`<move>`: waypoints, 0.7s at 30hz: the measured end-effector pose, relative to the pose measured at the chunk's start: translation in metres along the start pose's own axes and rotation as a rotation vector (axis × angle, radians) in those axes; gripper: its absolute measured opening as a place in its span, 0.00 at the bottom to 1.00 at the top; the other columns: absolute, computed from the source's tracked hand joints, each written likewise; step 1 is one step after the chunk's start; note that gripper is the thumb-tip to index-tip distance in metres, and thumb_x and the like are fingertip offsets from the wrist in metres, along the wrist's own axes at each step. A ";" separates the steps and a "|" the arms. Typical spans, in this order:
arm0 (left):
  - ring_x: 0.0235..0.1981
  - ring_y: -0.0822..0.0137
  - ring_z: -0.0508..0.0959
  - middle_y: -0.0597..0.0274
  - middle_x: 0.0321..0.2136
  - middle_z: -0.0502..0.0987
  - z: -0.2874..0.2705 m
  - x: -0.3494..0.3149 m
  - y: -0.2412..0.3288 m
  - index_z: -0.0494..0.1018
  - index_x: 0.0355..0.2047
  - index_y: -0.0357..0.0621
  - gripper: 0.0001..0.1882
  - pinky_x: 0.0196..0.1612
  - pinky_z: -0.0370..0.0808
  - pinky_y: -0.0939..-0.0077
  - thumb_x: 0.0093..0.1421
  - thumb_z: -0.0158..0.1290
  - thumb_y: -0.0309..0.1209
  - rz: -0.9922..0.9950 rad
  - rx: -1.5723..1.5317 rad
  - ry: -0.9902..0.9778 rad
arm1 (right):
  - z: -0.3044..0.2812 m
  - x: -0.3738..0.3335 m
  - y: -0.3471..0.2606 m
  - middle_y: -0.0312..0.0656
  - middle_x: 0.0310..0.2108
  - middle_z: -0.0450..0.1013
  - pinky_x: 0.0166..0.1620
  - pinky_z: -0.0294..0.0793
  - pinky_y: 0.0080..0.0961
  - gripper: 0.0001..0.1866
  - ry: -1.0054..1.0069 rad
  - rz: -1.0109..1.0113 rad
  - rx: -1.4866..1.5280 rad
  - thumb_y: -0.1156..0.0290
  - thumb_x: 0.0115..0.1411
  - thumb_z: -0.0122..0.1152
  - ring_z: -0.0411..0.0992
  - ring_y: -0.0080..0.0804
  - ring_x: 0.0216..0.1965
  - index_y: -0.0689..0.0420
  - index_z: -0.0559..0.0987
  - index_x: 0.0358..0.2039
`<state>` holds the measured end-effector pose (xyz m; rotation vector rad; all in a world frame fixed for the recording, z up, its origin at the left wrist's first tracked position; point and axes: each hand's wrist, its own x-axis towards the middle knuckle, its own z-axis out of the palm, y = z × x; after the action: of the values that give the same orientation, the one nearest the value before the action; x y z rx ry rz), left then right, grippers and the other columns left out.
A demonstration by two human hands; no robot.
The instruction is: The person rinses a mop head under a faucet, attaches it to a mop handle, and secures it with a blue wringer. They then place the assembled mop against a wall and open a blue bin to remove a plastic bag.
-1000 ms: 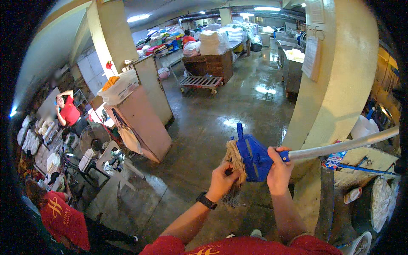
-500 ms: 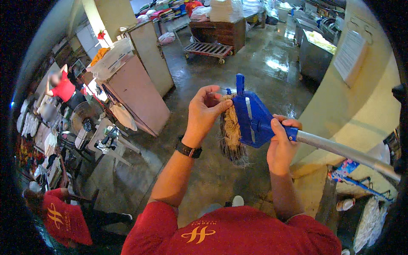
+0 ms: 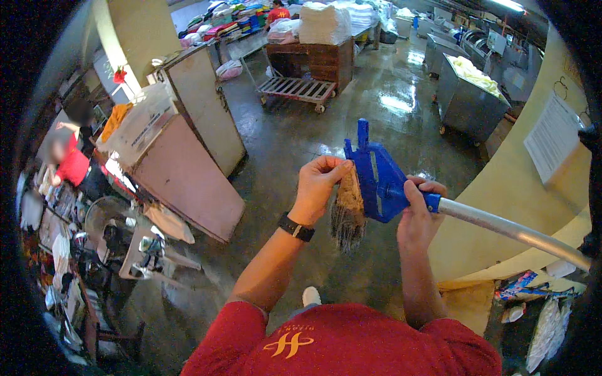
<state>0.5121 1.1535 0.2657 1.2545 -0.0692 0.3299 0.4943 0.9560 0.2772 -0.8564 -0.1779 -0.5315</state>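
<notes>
The person's left hand is closed in a pinch, thumb and forefinger meeting on the upper edge of a mop head. The right hand is closed around the narrow neck of a blue clamp, thumb on the near side and fingers curled behind. The mop head, tan above and fraying into grey strands, hangs down along the clamp's left side, in mid-air in front of the person's chest. A blue tab sticks up from the clamp's top. From the neck, a silver pole slants down to the right, out of view.

A dark watch circles the left wrist. Below are the person's red shirt and one pale shoe on a shiny grey floor.

To the left is a pink cabinet with a clear box and orange cloth on top; a fan and a pale chair are near it. A co-worker in red is beyond. Ahead, a slatted cart is beside a brown wooden cabinet bearing a white bundle. To the right, a metal bin holds yellow cloth, and a sheet of paper hangs on a yellow column.
</notes>
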 end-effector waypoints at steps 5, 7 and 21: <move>0.36 0.79 0.77 0.70 0.38 0.82 -0.036 0.097 -0.007 0.80 0.45 0.40 0.13 0.42 0.72 0.81 0.66 0.62 0.36 -0.004 -0.120 -0.024 | 0.043 0.049 0.053 0.48 0.41 0.79 0.52 0.77 0.35 0.19 0.003 -0.070 -0.020 0.88 0.52 0.71 0.77 0.37 0.44 0.54 0.73 0.38; 0.37 0.79 0.78 0.70 0.39 0.82 -0.042 0.141 -0.011 0.80 0.47 0.40 0.14 0.43 0.73 0.80 0.67 0.60 0.36 -0.062 -0.189 -0.118 | 0.054 0.066 0.075 0.48 0.41 0.78 0.52 0.76 0.35 0.19 0.025 -0.087 -0.061 0.88 0.52 0.71 0.77 0.37 0.45 0.54 0.73 0.38; 0.30 0.80 0.76 0.68 0.29 0.81 -0.009 0.397 -0.037 0.81 0.34 0.35 0.27 0.33 0.71 0.82 0.60 0.65 0.53 0.003 0.203 0.001 | 0.117 0.253 0.253 0.49 0.44 0.76 0.56 0.74 0.34 0.17 -0.012 -0.158 -0.104 0.88 0.56 0.66 0.75 0.36 0.47 0.55 0.72 0.39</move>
<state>0.8986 1.2345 0.3206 1.4559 -0.0377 0.3463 0.8476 1.0859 0.2733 -0.9520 -0.2317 -0.6878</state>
